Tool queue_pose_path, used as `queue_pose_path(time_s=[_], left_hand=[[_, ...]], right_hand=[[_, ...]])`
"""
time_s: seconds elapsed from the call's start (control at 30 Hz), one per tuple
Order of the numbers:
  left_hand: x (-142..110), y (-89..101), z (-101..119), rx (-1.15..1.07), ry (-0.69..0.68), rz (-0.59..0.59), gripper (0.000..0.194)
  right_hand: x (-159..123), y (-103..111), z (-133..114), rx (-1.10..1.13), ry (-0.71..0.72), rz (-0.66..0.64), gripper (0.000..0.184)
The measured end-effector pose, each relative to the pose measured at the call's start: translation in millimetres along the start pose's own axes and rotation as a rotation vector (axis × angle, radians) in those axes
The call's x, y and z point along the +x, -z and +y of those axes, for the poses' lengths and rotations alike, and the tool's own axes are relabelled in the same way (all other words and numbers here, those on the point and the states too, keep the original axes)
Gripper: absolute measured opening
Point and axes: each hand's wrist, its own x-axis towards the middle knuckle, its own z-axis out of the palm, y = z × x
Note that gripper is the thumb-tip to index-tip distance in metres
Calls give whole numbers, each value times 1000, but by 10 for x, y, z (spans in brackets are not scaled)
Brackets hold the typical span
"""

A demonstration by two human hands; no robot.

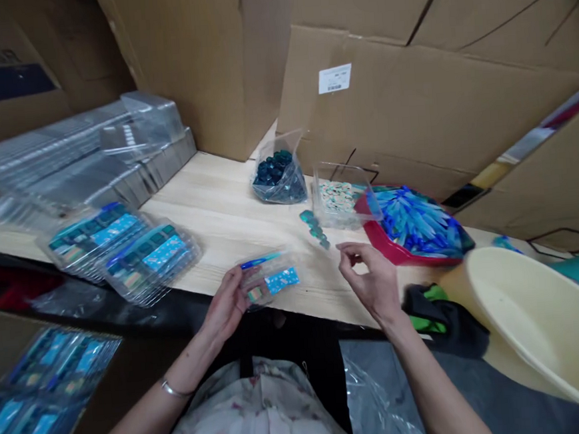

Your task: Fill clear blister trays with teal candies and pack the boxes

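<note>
My left hand [229,295] is closed on the left edge of a clear plastic tray [260,298] at the table's front edge. Inside the tray lie a blue pen-like piece [260,261], a blue card with white specks [282,280] and a small pale piece. My right hand [372,279] hovers over the table with thumb and index finger curled into a pinch; whatever is between the fingertips is too small to make out. Just beyond those fingertips, a short row of teal translucent pieces [313,228] lies on the wood.
Behind stand a bag of dark teal pieces [279,178], a clear box of pale pieces [338,196] and a red basin [397,254] heaped with blue pieces. Filled trays [147,258] and stacked empty trays [114,150] are at left. A cream bucket [498,321] stands right.
</note>
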Motion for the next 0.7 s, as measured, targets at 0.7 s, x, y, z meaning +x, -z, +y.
queue_pose_path(time_s=[0.7], left_hand=[[22, -257, -160, 3, -243, 62, 35]], right_hand=[[-638, -796, -739, 887, -847, -61, 29]])
